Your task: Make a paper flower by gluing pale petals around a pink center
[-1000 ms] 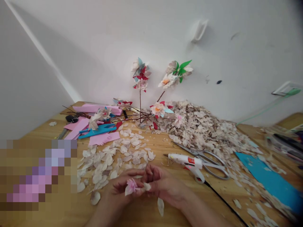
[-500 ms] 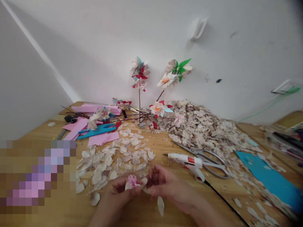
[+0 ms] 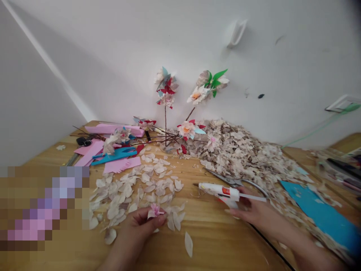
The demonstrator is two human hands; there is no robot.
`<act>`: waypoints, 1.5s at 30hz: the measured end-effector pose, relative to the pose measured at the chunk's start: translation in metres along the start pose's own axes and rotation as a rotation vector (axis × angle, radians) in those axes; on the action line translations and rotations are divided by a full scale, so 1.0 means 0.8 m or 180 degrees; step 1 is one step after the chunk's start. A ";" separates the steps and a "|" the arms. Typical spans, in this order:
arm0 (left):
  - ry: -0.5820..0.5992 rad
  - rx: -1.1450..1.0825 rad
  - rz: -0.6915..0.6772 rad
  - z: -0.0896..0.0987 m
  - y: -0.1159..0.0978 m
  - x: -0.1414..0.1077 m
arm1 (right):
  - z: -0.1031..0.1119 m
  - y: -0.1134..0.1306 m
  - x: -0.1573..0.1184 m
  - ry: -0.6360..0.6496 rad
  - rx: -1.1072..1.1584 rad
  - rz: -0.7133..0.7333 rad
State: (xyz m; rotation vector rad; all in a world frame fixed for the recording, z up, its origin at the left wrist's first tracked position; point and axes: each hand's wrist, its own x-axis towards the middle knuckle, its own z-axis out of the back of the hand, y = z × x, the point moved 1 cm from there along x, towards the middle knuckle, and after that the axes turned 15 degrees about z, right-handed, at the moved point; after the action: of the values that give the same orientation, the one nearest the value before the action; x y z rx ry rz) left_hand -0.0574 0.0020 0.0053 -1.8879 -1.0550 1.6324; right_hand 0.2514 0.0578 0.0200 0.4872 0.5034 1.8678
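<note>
Between the thumb and fingers of my left hand (image 3: pixel 143 226) is a small paper flower (image 3: pixel 155 210) with a fringed pink centre and pale petals. My right hand (image 3: pixel 251 209) is at the handle of a white glue gun (image 3: pixel 218 189), thumb on the near side and fingers partly hidden behind it. The gun's nozzle points left, and a glue stick (image 3: pixel 253 197) pokes out of its back end. Loose pale petals (image 3: pixel 175 218) lie just right of the flower, and a single petal (image 3: pixel 188 244) rests nearer me. Grey-handled scissors (image 3: pixel 229 180) lie behind the gun.
A big heap of dried petals (image 3: pixel 237 146) covers the back right. Finished flowers on twigs (image 3: pixel 187 129) stand and lie against the wall. Pink paper (image 3: pixel 122 165) and cut blue paper (image 3: pixel 114 155) are at left, a blue sheet (image 3: pixel 318 214) at right. The gun's black cord (image 3: pixel 270 244) runs toward me.
My right hand has left the flower and moved right to the glue gun's handle. Pale petals now show on the table beside the flower. My left hand still holds the flower.
</note>
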 end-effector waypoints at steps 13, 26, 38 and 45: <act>0.0028 0.0387 -0.0013 0.003 0.004 0.004 | -0.044 0.054 0.000 -0.0689 0.1241 -0.0335; -0.0244 0.0811 -0.0474 -0.001 -0.010 -0.007 | -0.048 0.109 -0.015 -0.0092 0.0592 0.1397; -0.0264 0.0842 -0.0563 0.001 -0.007 -0.007 | -0.053 0.106 -0.019 -0.0055 0.0455 0.1323; -0.0292 0.0900 -0.0563 0.004 -0.005 -0.005 | -0.051 0.107 -0.020 -0.0311 0.0337 0.1440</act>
State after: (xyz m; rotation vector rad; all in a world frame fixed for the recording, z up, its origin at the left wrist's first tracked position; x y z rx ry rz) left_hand -0.0614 0.0007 0.0100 -1.5085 -0.9403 1.6786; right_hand 0.1681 0.0111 0.0322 0.8116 0.4535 2.2401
